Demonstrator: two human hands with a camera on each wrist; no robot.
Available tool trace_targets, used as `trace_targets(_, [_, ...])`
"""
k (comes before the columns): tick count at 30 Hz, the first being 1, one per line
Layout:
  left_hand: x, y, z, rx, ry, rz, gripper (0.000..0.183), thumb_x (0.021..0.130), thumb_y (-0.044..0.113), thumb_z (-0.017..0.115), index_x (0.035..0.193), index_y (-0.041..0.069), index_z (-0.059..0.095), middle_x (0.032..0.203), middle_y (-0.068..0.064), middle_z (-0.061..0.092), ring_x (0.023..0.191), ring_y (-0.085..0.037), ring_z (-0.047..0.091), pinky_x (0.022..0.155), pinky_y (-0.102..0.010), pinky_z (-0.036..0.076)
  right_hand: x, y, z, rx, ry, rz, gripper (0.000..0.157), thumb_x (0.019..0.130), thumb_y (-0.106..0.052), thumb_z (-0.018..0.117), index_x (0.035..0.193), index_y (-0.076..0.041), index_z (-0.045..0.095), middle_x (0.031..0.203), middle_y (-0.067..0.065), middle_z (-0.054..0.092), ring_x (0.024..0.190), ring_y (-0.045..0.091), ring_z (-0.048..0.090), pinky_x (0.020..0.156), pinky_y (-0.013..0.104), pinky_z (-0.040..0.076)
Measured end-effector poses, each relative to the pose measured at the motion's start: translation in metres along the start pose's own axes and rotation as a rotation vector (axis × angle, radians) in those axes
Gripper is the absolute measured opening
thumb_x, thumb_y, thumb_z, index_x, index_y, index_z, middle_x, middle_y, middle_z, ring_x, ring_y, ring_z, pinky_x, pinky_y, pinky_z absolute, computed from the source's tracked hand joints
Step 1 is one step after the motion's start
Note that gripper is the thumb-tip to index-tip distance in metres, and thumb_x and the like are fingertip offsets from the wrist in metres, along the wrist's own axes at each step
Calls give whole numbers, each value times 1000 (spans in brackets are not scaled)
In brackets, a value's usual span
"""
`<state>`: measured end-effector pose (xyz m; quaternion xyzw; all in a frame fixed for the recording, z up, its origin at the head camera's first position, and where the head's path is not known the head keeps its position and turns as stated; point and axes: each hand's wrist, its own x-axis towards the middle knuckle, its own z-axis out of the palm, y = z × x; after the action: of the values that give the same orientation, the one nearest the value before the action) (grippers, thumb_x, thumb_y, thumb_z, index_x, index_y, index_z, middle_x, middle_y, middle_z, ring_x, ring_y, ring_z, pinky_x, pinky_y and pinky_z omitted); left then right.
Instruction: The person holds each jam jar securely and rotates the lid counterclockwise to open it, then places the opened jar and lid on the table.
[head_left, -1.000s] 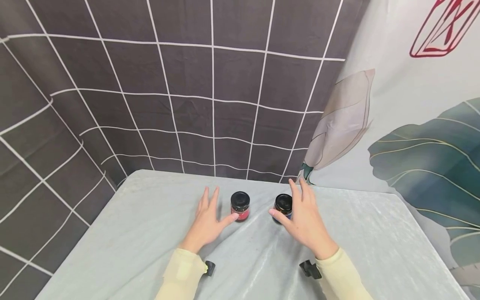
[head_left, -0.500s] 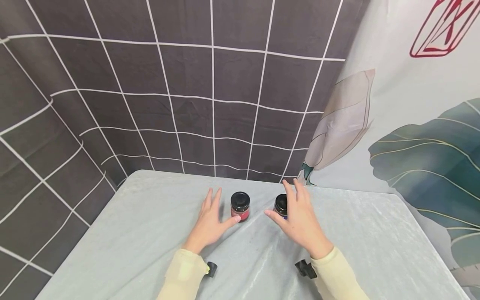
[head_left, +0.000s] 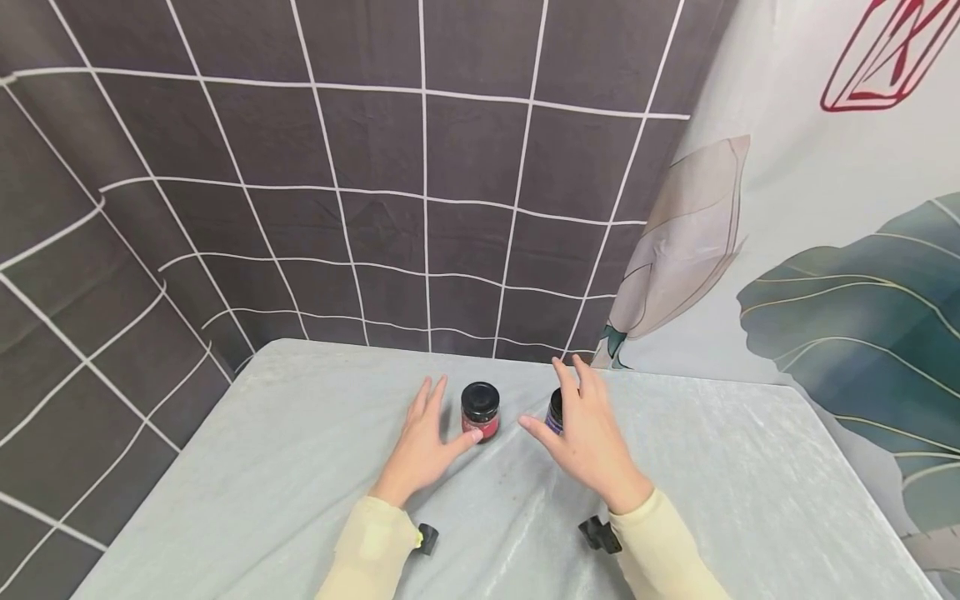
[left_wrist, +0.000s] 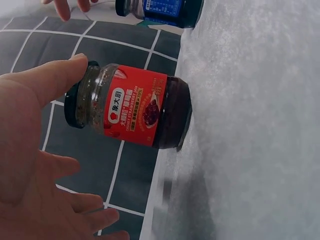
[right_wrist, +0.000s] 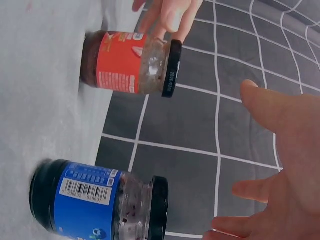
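A red-labelled strawberry jam jar with a black lid stands upright on the cloth. My left hand is spread at its left side, thumb close to the front of the jar; whether it touches cannot be told. To the right stands a blue-labelled jar, also black-lidded, partly hidden behind my right hand. That hand's fingers are extended and apart, with nothing gripped. In the right wrist view a gap separates the right hand from the blue-labelled jar, whose label carries a barcode.
A pale grey cloth with soft wrinkles covers the table. Behind it hangs a dark curtain with white grid lines. At the right is a white hanging printed with leaves. Black camera mounts sit at both wrists.
My right hand has drifted left, covering more of the blue-labelled jar. The left hand has shifted slightly right, toward the red-labelled jar. Both jars stay in place.
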<state>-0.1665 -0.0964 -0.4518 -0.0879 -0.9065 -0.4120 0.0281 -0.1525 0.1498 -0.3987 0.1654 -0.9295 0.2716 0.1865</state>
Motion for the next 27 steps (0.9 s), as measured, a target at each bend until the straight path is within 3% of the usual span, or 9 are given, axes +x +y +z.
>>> trace_targets(27, [4,1,12,-27,47,11,90,84,38,79,156,7,33,161,-23,27,147,-39,28,115,-56,29,8,-15,20,48,-14,-3,87,86,-41,78,150,2,38,150,33,36,138,49,34,107,63,35])
